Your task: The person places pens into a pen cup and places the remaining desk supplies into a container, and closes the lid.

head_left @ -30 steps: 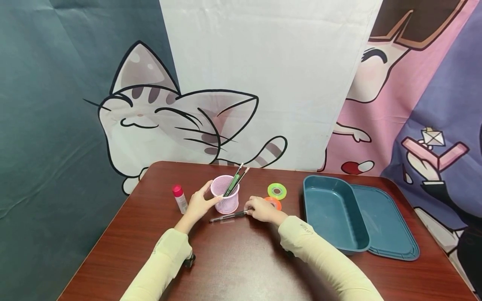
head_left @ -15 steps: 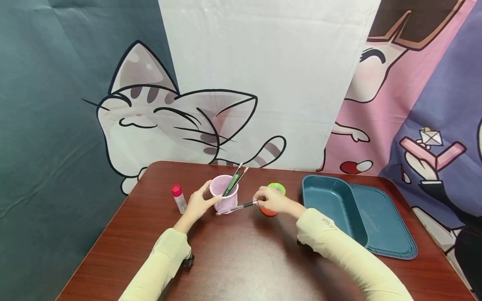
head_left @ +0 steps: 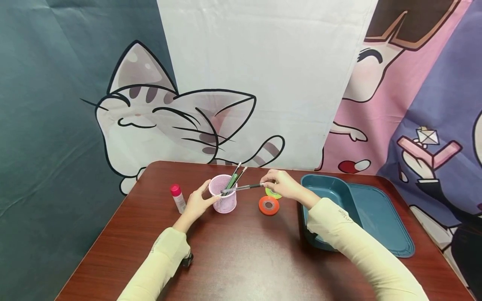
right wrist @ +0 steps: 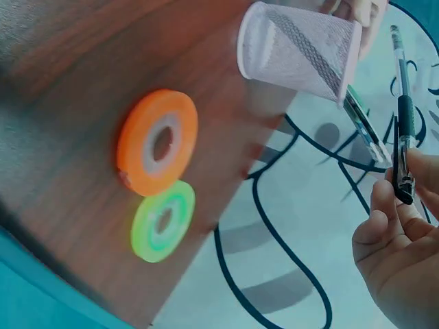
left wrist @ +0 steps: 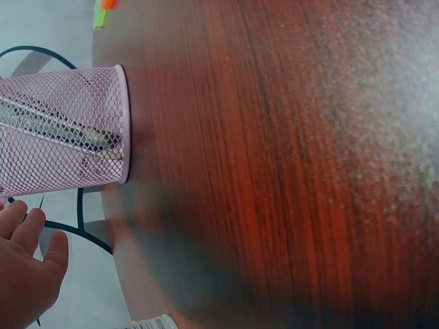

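Observation:
A pink mesh pen holder [head_left: 225,205] stands upright on the table, with several slim pens or pencils and a green-handled item [head_left: 232,181] leaning in it. My left hand [head_left: 198,203] holds it at the rim from the left, thumb at the front and forefinger behind. My right hand [head_left: 280,182] pinches a clear-barrelled pen [right wrist: 405,113] with a black grip by its clip end. Raised off the table, the pen points left, and its tip overlaps the pen holder's mouth in the head view. Under the right hand lie an orange tape roll [head_left: 269,205] and a green tape roll [head_left: 273,193].
A glue stick [head_left: 178,199] with a red cap stands left of my left hand. At the right lies a blue tray [head_left: 324,184], partly behind my right sleeve, with its flat blue lid [head_left: 384,213] alongside. A printed cloth [head_left: 263,62] hangs behind the table.
My right hand has lifted the pen off the table and moved up and to the right, uncovering the orange tape roll. My left hand stays at the pen holder.

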Tool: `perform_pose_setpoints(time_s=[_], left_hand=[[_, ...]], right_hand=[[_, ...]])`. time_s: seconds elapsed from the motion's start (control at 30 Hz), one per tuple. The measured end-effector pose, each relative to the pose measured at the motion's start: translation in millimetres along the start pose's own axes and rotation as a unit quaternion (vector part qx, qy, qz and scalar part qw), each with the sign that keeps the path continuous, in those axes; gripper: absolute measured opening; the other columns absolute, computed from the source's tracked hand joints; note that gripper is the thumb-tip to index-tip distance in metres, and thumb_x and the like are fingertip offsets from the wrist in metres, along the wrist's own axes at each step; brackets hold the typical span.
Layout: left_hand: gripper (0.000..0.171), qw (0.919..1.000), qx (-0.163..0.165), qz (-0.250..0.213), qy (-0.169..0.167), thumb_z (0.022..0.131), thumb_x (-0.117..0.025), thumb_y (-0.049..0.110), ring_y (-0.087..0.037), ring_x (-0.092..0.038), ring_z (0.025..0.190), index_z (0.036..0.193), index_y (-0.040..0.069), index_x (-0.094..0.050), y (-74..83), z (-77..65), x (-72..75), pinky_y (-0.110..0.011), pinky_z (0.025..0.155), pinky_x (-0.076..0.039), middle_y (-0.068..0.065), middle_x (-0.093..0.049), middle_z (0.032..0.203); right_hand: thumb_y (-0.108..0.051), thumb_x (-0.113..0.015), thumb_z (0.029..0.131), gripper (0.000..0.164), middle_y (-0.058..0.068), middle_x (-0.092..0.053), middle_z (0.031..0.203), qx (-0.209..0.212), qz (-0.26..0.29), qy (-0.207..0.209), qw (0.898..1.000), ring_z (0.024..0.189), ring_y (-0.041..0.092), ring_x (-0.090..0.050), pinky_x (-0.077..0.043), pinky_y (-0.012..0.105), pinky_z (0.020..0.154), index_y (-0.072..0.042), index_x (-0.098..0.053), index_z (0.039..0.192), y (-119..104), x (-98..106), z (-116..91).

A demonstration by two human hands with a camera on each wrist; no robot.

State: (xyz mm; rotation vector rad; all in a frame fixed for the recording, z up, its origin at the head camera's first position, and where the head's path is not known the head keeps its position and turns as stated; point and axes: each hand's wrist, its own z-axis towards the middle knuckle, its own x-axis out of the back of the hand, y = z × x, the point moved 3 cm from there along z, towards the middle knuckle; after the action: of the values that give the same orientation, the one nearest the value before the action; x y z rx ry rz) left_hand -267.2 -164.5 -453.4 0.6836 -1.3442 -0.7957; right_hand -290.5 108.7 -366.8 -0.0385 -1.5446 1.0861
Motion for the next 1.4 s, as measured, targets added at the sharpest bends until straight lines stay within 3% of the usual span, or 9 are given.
perform_pose_setpoints(time_s=[0.13,0.37,0.67,0.83,1.1,1.4], left_hand=[[0.071,1.0000,0.005,-0.007,-0.001,0.075,-0.069,0.031,-0.026,-0.039,0.125,0.135,0.013,-0.036,0.2,-0.5,0.2,-0.045,0.103,-0.030,-0.013,-0.044,0.133],[0.070,0.9999,0.014,-0.004,-0.007,0.076,-0.067,0.034,-0.026,-0.037,0.127,0.135,0.014,-0.035,0.0,-0.3,0.4,-0.046,0.103,-0.029,-0.012,-0.042,0.135],[0.069,0.9999,0.010,0.003,0.000,0.075,-0.068,0.034,-0.027,-0.038,0.126,0.135,0.015,-0.037,-0.4,-0.4,-0.1,-0.046,0.103,-0.030,-0.011,-0.043,0.135],[0.070,1.0000,0.007,0.005,0.002,0.074,-0.068,0.036,-0.026,-0.039,0.125,0.135,0.016,-0.037,-0.7,-0.5,0.3,-0.045,0.102,-0.031,-0.009,-0.043,0.135],[0.071,1.0000,0.008,0.005,0.002,0.074,-0.068,0.038,-0.027,-0.039,0.125,0.135,0.016,-0.037,-0.8,-1.3,0.6,-0.046,0.102,-0.031,-0.009,-0.043,0.135],[0.070,0.9999,0.015,-0.005,-0.003,0.075,-0.068,0.035,-0.026,-0.037,0.127,0.135,0.015,-0.036,-1.2,-0.5,-0.1,-0.045,0.103,-0.029,-0.009,-0.042,0.136]], right_hand=[[-0.009,-0.056,0.085,0.014,0.006,-0.056,0.087,-0.016,0.005,0.011,1.000,0.061,0.014,-0.053,-0.045,0.022,0.056,-0.005,-0.065,0.094,-3.5,6.1,5.2],[-0.009,-0.057,0.084,0.014,0.006,-0.057,0.083,0.025,-0.062,0.059,0.996,0.065,0.013,-0.048,-0.040,0.024,0.057,-0.005,-0.067,0.094,-16.0,12.8,16.1],[-0.008,-0.059,0.083,0.013,0.003,-0.054,0.075,0.065,-0.136,0.044,0.988,0.064,0.012,-0.046,-0.037,0.021,0.055,-0.006,-0.069,0.090,-32.8,2.7,32.0],[-0.007,-0.060,0.081,0.011,0.002,-0.055,0.073,0.067,-0.155,0.036,0.985,0.064,0.011,-0.047,-0.037,0.020,0.055,-0.008,-0.069,0.087,-38.9,-3.5,39.5],[-0.008,-0.063,0.079,0.008,0.002,-0.059,0.078,0.048,-0.140,0.035,0.988,0.069,0.013,-0.054,-0.042,0.021,0.059,-0.008,-0.070,0.083,-38.6,-12.1,46.8],[-0.009,-0.063,0.079,0.008,0.003,-0.062,0.081,0.025,-0.097,0.053,0.994,0.069,0.011,-0.052,-0.041,0.021,0.059,-0.008,-0.069,0.084,-34.4,-19.1,50.0]])
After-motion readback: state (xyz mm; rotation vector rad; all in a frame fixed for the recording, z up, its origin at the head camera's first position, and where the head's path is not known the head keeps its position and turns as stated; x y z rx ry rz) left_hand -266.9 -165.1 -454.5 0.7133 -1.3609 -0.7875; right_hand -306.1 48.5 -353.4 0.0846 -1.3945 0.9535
